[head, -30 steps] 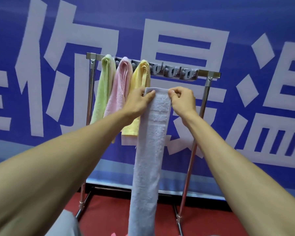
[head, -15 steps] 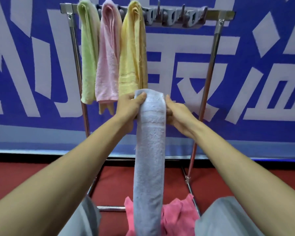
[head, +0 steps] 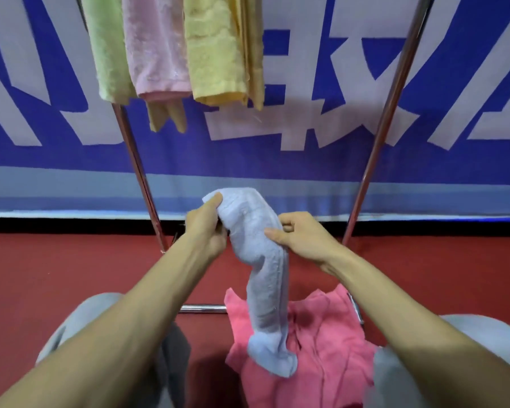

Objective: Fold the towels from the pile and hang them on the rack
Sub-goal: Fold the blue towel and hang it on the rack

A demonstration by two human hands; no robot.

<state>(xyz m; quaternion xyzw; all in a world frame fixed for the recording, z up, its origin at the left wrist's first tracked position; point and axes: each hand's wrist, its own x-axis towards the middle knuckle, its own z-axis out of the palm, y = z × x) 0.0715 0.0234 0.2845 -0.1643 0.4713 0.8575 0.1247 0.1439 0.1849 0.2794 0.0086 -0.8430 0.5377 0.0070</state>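
- Left hand (head: 208,228) and right hand (head: 301,237) both pinch the top end of the blue towel (head: 265,290), low between the legs of the rack (head: 378,136).
- The towel's long axis hangs downward; the left hand is nearer the rack.

From the rack's left leg (head: 139,178) rightward, the upper span is being taken up by the green towel (head: 109,54), the pink towel (head: 156,48) and the yellow towel (head: 215,54). Between the yellow towel and the right leg (head: 380,142), a wide gap is being left open in front of the banner (head: 321,160). Lower down, the middle is being blocked by the pale blue towel (head: 262,260), which is being gripped by the left hand (head: 206,231) and the right hand (head: 304,237). The floor (head: 56,275) beneath is being covered by the pink pile (head: 321,348), with the low crossbar (head: 203,308) left of it. The near sides are being closed in by grey-clad knees (head: 80,319).
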